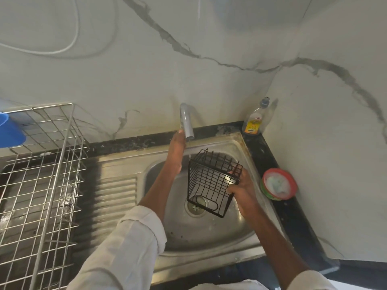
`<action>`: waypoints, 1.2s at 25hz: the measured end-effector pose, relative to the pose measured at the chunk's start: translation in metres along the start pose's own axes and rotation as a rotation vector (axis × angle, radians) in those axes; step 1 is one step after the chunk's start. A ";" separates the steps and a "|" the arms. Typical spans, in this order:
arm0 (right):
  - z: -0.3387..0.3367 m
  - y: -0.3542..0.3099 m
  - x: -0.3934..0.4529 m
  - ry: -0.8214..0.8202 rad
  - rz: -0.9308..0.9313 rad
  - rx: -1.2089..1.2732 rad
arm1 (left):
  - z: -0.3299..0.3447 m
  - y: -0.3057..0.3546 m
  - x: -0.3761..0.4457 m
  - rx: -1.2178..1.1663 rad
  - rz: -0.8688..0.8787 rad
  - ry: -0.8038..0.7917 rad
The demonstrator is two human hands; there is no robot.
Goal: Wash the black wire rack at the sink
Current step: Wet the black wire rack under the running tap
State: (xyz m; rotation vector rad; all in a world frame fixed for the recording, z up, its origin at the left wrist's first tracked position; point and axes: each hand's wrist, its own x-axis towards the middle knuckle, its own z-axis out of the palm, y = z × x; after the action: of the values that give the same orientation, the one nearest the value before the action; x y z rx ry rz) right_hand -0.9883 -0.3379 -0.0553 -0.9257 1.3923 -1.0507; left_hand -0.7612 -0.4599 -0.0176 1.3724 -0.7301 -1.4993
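Black wire makes up the rack (211,183), and it is held over the middle of the steel sink (234,143), above the drain (195,206). The rack is tilted, with its open side turned up and to the far right. It is gripped at its right edge by the right hand (243,189), whose fingers are curled round the wires. The left hand (177,151) is stretched up to the tap (186,122), with the fingers laid straight against the spout. Nothing is clasped in that hand. A thin stream of water seems to fall from the spout onto the far corner of the rack, but it is faint and hard to be sure of.

The step in hand looks like rinsing. To do it well, the rack should be kept right under the spout and turned slowly, so every side is wetted. The grip should be kept firm, because wet wire can slip. The rack should be held low in the sink, so less water is splashed out onto the tabletop (293,216).

Soap may be needed next. A bottle (254,120) stands in the far right corner, and a red and green tub (278,184) sits on the tabletop just right of the sink. A big silver drying rack (41,174) stands on the left, where the clean rack could be put.
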 end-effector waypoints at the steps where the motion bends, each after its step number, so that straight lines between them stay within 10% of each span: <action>1: 0.000 -0.003 -0.001 -0.014 -0.010 0.040 | -0.006 -0.001 0.000 0.014 -0.024 -0.042; 6: -0.003 -0.014 -0.008 -0.125 -0.009 0.315 | -0.070 -0.083 -0.028 0.187 -0.417 0.079; 10: -0.005 -0.023 -0.007 -0.222 0.045 0.543 | -0.087 -0.118 -0.095 -0.136 -0.820 -0.203; 18: 0.009 -0.041 -0.018 -0.268 0.039 0.564 | -0.091 -0.084 -0.144 -0.601 -0.619 -0.076; 24: -0.005 -0.039 -0.029 0.001 0.502 0.686 | -0.094 -0.100 -0.125 -0.626 -0.304 0.176; 30: 0.010 -0.053 -0.055 0.029 0.235 -0.004 | -0.076 -0.083 -0.145 -0.482 -0.125 0.234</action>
State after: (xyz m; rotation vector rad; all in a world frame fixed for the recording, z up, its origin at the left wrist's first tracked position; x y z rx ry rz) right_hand -0.9747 -0.3020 0.0116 -0.7317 1.4876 -0.8869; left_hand -0.7187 -0.2838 -0.0471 1.2047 -0.1217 -1.4572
